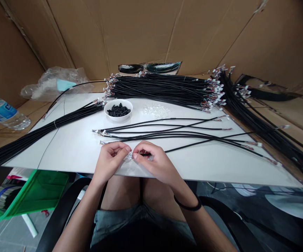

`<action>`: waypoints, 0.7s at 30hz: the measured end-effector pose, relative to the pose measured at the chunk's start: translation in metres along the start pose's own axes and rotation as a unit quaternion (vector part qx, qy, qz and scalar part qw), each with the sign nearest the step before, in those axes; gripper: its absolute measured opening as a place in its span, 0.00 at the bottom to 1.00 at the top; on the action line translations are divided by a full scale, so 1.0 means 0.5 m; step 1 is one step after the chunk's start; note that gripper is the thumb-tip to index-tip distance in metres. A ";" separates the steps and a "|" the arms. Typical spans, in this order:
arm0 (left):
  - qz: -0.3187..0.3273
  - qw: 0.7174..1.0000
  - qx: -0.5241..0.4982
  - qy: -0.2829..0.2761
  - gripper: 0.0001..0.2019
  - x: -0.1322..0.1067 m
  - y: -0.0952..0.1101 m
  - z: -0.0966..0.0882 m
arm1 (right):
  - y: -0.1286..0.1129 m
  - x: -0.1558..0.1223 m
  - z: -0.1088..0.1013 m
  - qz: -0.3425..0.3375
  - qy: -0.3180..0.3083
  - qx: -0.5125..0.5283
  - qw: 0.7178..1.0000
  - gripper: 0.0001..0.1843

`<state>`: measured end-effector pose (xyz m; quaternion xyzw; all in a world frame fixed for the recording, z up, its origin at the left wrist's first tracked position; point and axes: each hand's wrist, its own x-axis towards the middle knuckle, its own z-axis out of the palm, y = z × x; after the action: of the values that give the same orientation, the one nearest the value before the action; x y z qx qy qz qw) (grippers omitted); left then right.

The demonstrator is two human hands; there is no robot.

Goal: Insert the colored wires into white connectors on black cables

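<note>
Near the table's front edge, my right hand (150,157) is closed on the end of a black cable (185,147), whose length runs off to the right. Thin loose wires (129,156) fan out of that end between my two hands. My left hand (114,157) pinches at the tips of these wires; whether a small connector sits in its fingers is too small to tell. Just beyond my hands lie several more black cables (167,132) with white connectors at their left ends. A white bowl (106,112) of short black tubes (118,110) stands farther back, beside scattered small white pieces (156,111).
A large stack of black cables (161,89) lies at the table's back. Further cable bundles flank it, one at left (49,126), one at right (258,122). A water bottle (6,112) and plastic bag (57,82) are at left. Below hangs a green crate (41,192).
</note>
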<state>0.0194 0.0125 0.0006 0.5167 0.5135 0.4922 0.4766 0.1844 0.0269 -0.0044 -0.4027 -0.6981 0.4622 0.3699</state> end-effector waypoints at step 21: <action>0.048 0.999 0.008 0.001 0.10 -0.006 -0.012 -0.006 | 0.007 0.001 -0.001 -0.049 0.012 0.015 0.999 0.05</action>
<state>0.0162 0.0095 -0.0053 0.5442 0.4927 0.5103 0.4480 0.1854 0.0286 -0.0076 -0.3680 -0.7057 0.4488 0.4063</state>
